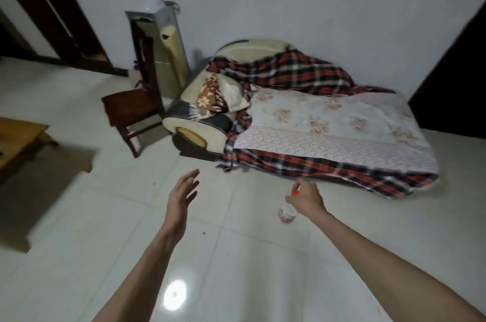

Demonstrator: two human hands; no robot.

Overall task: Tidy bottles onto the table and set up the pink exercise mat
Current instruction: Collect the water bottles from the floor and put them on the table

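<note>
Two bare arms reached up from the bottom edge of the frame over pale, glossy floor tiles (236, 256). The right hand (306, 198), at centre right, had its fingers (297, 187) curled down round the neck of a clear plastic bottle (287, 212) with a red cap (295, 192). Most of the neck was hidden behind the knuckles, and I could not tell whether the bottle stood on the floor or hung just above it. Its body was blurred; whether anything was inside could not be made out, only a reddish label band. The left hand (182, 194), at centre, was spread wide with straight fingers and held nothing.

Behind them, at centre right, a low sofa (200, 122) lay almost wholly buried under a red plaid blanket (289, 69) and a floral quilt (328, 122), its far end disappearing beneath them. A patterned pillow (210, 95) rested on its near arm. To the left stood a dark wooden chair (131, 108), and behind it a tall grey cabinet (168, 58) against the wall, its details smeared. At the left edge a wooden surface (18, 137) was cut off by the frame, with a flat brown sheet (44, 185) on the floor beside it. Dark doorframes were cut off at both upper corners.
</note>
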